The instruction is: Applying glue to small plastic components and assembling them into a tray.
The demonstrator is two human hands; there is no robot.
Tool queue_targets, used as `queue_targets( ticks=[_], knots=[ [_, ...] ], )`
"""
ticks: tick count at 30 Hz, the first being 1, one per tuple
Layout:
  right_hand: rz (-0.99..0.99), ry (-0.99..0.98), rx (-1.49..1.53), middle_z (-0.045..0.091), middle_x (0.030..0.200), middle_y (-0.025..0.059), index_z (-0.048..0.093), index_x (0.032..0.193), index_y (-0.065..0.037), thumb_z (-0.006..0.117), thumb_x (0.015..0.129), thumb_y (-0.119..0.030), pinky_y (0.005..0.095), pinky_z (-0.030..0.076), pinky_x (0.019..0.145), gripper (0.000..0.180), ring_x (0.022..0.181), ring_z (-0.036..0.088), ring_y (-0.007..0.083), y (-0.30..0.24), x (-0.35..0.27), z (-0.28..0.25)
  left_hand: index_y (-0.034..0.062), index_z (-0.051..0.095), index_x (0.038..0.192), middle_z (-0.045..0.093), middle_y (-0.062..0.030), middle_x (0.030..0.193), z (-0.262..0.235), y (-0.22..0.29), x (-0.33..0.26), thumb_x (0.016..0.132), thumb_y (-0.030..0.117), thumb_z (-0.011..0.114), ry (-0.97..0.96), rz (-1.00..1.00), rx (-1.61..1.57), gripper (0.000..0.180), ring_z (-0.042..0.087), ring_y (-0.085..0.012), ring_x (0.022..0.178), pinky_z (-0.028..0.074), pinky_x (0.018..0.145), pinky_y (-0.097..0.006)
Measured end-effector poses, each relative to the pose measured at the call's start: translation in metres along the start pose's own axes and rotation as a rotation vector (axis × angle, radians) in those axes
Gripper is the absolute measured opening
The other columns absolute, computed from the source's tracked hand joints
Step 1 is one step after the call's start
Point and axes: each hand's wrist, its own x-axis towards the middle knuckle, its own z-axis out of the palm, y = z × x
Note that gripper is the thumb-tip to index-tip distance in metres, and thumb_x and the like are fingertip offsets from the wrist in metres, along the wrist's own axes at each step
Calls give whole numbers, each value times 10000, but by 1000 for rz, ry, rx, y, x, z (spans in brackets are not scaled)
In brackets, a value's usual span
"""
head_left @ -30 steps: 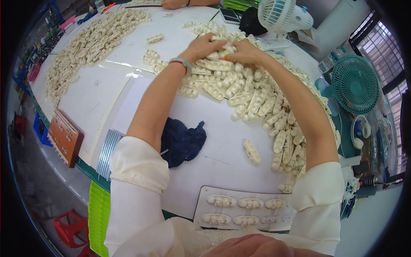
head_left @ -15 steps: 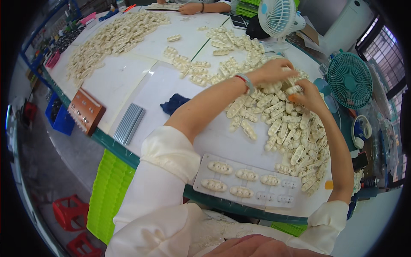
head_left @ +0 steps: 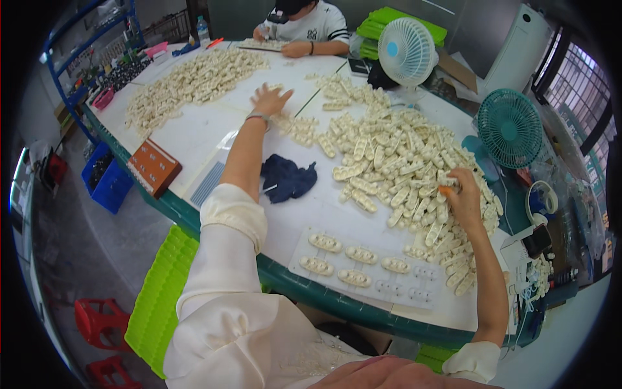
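Note:
My left hand [head_left: 271,100] is stretched far across the white table, fingers spread, with nothing in it. A small group of cream oblong parts with rounded bumps [head_left: 299,129] lies beside it. On the right, my right hand [head_left: 466,202] has its fingers closed round a cream part [head_left: 451,182] at the edge of a large heap of such parts [head_left: 398,155]; something orange shows at a fingertip. Nearer to me lies a pale tray [head_left: 330,280] with several cream parts seated on it and several bare spots with small pegs toward its right end.
A dark blue cloth [head_left: 289,178], a ridged grey block [head_left: 208,183] and a brown fixture [head_left: 154,167] lie left of centre. Another heap [head_left: 194,84] is at the far left. A co-worker [head_left: 311,29] sits opposite. A white fan [head_left: 408,52] and a green fan [head_left: 510,128] stand right.
My left hand has left the right-hand heap and swung left across the table, opening wide. My right hand has dropped a little down the heap. The view has tilted up, showing more of the co-worker.

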Motion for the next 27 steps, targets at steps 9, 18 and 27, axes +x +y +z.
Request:
queue_targets(
  ticks=[9, 18, 27],
  knots=[
    [200, 87, 36, 582, 980, 99, 583, 971, -11, 615, 697, 48, 277, 447, 638, 282, 744, 563, 201, -9, -11, 0, 69, 439, 1280, 450, -240, 1242, 59, 59, -32, 877, 505, 395, -195, 687, 280, 595, 443, -364, 1136, 343, 963, -447],
    [507, 190, 170, 581, 930, 66, 580, 1026, 27, 624, 821, -88, 275, 526, 683, 239, 739, 559, 148, 9, -3, -3, 64, 346, 1349, 378, -237, 1334, 65, 134, -52, 840, 623, 392, 12, 378, -117, 757, 321, -377, 1262, 230, 1038, -503],
    [791, 94, 1420, 554, 1037, 99, 520, 1103, 52, 453, 918, -123, 373, 517, 829, 264, 884, 561, 170, -22, -7, 11, 25, 313, 1353, 435, -165, 1302, -37, 181, -224, 671, 464, 751, -489, 904, -689, 922, 475, -293, 1142, 428, 909, -371]
  ],
)
